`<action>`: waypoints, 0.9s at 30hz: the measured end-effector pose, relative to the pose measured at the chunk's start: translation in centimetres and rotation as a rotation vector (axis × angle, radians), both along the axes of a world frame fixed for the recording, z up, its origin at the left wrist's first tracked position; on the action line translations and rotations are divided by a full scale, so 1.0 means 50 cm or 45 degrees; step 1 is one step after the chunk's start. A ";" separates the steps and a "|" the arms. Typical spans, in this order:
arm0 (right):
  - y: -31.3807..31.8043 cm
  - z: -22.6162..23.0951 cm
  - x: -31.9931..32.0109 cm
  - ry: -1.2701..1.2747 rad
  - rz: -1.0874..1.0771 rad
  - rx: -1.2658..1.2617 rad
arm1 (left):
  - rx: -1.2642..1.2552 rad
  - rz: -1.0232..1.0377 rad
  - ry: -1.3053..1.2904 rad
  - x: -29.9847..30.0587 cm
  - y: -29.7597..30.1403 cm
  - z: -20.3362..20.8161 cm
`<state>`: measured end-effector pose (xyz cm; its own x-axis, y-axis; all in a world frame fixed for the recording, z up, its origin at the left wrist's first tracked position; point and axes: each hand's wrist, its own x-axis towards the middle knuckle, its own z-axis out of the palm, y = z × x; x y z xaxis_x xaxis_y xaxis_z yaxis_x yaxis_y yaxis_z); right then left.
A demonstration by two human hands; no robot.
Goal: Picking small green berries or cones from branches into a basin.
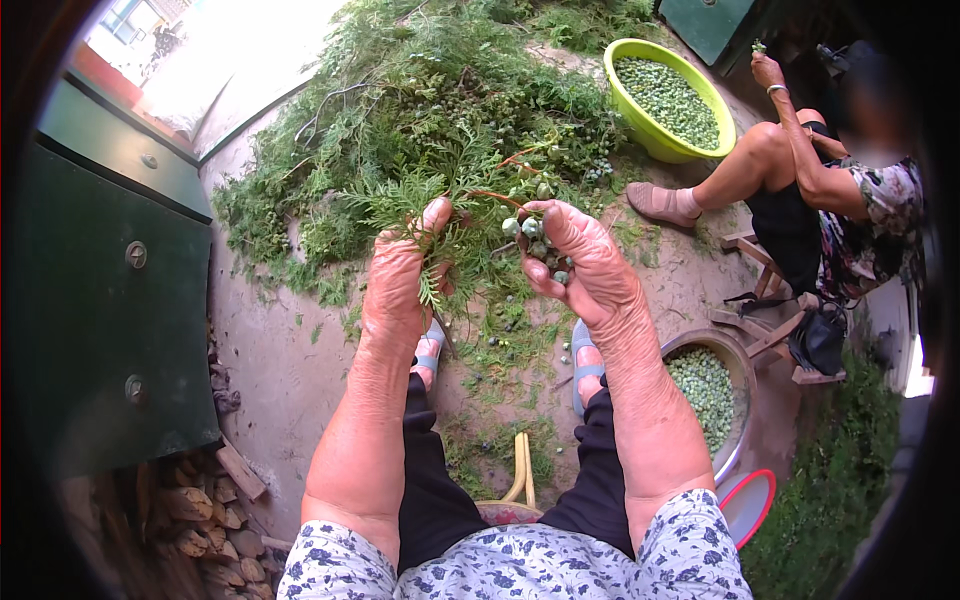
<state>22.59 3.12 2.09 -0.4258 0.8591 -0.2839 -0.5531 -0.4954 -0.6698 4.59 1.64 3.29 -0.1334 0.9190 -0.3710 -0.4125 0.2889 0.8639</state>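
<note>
Holding a cypress sprig (425, 215) pinched in my left hand (400, 280) to keep it steady while my right hand (580, 260), fingers curled, cups a few green seed cones (530, 235) against the palm; sprig tip lies between both thumbs, metal bowl (742, 372) of cones near my right foot

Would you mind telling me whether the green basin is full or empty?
Partly full: the green basin holds a layer of small green cones, its inner wall showing above them.

Red lid (748, 505) half hidden (behind metal bowl (738, 362)).
</note>
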 end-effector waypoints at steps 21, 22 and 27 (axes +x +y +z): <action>-0.016 -0.023 -0.009 -1.601 -0.222 1.116 | 0.100 0.070 -0.052 -0.003 0.000 -0.035; -0.015 -0.029 -0.008 -1.603 -0.222 1.116 | 0.092 0.047 -0.036 -0.001 -0.002 -0.038; -0.011 -0.051 -0.008 -1.867 -0.227 1.191 | 0.141 0.026 0.051 0.010 -0.006 -0.044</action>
